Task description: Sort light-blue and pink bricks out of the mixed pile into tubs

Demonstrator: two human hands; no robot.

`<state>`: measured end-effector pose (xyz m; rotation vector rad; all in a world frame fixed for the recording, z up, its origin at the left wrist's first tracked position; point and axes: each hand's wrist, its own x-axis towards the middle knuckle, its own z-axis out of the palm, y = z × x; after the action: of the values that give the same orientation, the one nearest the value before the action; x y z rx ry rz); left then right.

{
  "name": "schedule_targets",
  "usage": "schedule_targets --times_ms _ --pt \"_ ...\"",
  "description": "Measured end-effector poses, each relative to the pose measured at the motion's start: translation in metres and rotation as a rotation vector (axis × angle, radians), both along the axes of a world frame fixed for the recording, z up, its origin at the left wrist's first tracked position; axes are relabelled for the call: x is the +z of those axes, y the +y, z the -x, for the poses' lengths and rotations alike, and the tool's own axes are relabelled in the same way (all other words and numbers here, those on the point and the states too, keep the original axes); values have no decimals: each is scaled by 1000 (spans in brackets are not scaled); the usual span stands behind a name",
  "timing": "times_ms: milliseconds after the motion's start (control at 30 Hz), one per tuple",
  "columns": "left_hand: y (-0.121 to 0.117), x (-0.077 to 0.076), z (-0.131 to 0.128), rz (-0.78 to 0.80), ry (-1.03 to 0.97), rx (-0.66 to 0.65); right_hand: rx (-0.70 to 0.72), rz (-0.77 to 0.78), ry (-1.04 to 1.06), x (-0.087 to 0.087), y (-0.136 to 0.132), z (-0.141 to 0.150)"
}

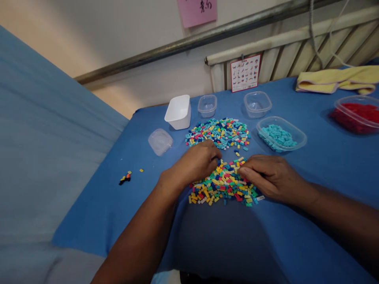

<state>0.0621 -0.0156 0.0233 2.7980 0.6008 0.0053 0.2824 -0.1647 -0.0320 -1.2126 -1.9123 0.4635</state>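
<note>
Two heaps of small toy building bricks lie on a blue-covered table. The near heap (225, 183) is mostly yellow, with red, green and blue mixed in; the far heap (220, 132) has more turquoise and dark blue. My left hand (201, 158) is over the gap between the heaps, its fingers curled down and their tips largely hidden. At the near heap's right side, my right hand (268, 175) has thumb and forefinger pressed together above the bricks. Anything between the fingers of either hand is too small or hidden to make out.
Behind the heaps stand a white tub (178, 112) and two clear containers (207, 105). A clear box of turquoise bricks (281, 136) and one of red pieces (359, 114) are at right. A lid (160, 142) and dark pieces (125, 178) lie left; a yellow cloth (334, 80) lies at back right.
</note>
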Motion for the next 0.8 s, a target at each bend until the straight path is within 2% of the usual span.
schedule_targets --times_ms 233,533,800 --pt "2 -1 2 24 39 -6 5 8 -2 -1 0 0" --pt "3 -1 3 45 29 61 11 14 -6 -1 0 -1" --pt "8 -4 6 55 -3 -17 14 13 -14 0 1 0"
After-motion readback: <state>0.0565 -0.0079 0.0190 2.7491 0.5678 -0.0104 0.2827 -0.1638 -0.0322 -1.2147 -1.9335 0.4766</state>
